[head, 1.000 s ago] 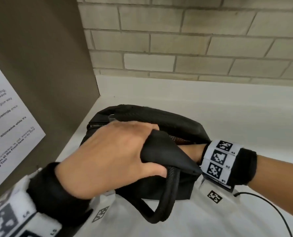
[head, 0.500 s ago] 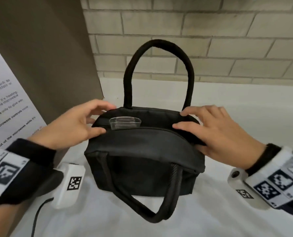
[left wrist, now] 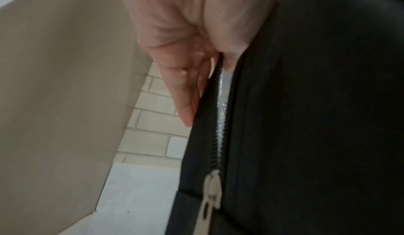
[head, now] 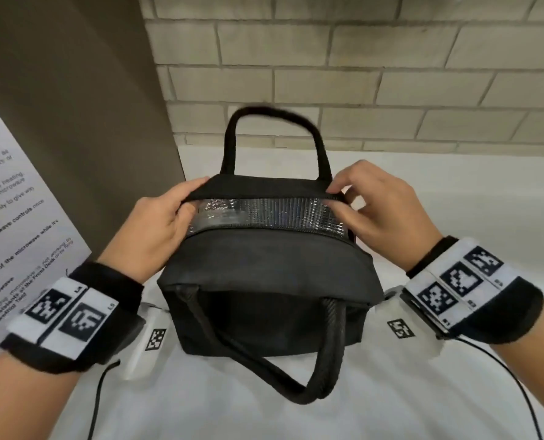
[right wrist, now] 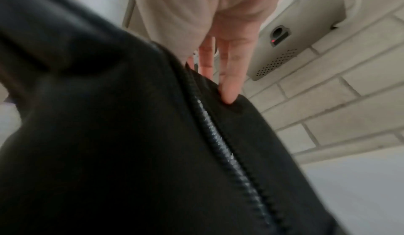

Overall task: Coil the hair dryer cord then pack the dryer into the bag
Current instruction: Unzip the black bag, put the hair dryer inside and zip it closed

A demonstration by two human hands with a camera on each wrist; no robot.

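Bag (head: 264, 268) sits between left hand (head: 156, 230) and right hand (head: 388, 214).

Even indoor light, wrist views blurred

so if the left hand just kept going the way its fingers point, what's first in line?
Likely the bag's far handle: the left hand, pinching the bag flap's left end, points along that edge toward it. Past that, the brick wall. Depth is unclear.
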